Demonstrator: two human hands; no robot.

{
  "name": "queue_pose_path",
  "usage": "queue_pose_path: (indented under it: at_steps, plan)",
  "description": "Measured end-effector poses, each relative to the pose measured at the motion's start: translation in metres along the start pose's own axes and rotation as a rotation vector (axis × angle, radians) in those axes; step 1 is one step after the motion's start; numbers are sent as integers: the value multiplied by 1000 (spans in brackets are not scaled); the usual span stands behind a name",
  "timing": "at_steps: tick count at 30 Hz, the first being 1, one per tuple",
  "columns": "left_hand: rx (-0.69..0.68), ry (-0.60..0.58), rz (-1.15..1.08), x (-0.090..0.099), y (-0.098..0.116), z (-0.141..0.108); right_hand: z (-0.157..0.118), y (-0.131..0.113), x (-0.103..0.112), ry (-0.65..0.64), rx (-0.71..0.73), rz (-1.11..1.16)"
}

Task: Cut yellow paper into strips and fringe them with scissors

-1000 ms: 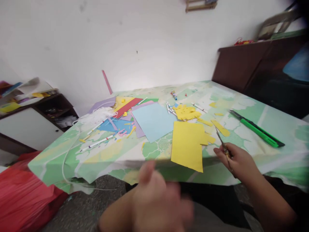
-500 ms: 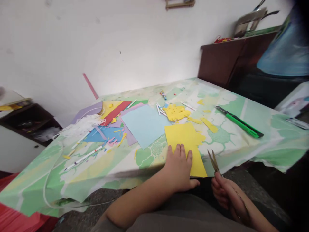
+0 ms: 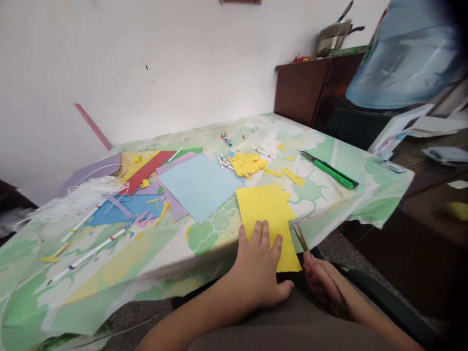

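Observation:
My left hand (image 3: 258, 265) lies flat with its fingers spread over a sheet of yellow paper (image 3: 263, 204) at the table's front edge. The sheet's right side is unevenly cut, and its lower end reaches past the edge. Just right of it, my right hand (image 3: 327, 282) is wrapped round a pair of scissors (image 3: 301, 239), blades pointing up and nearly closed. The scissor handles are partly hidden by the fingers. Beyond the sheet sits a pile of yellow paper scraps (image 3: 247, 164).
Light blue paper (image 3: 201, 183) lies left of the yellow sheet. Farther left are white string (image 3: 84, 195), markers (image 3: 89, 254) and coloured papers. A green utility knife (image 3: 331, 170) rests at the right. A water jug (image 3: 402, 58) stands beyond the table.
The view has turned to the right. The scissor blades have gone from apart to nearly together, and my right hand is closer to the yellow paper. My left hand still presses on it.

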State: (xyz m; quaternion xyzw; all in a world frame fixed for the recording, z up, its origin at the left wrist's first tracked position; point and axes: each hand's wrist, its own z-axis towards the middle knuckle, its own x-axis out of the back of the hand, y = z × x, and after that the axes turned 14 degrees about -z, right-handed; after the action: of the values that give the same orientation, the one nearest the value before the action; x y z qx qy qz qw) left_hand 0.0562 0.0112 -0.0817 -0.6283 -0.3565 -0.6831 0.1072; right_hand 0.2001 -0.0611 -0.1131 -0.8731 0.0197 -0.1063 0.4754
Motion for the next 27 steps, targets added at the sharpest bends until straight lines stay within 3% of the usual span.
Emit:
queue_pose_path:
  at_steps: [4,9,16,21,27]
  plan:
    - [-33,23,-20,-2,-2,-8,14,9,2,-70,56,-31]
    - [-29,41,-47,-5,-4,-11,13,8,1,-92,48,-98]
    - [-24,43,-33,-11,-9,-7,15,26,-1,-107,87,-238]
    - [-17,53,-26,-5,-7,-8,15,11,-2,-58,207,-239]
    - [-13,36,-24,1,-4,-10,14,2,2,-85,188,-276]
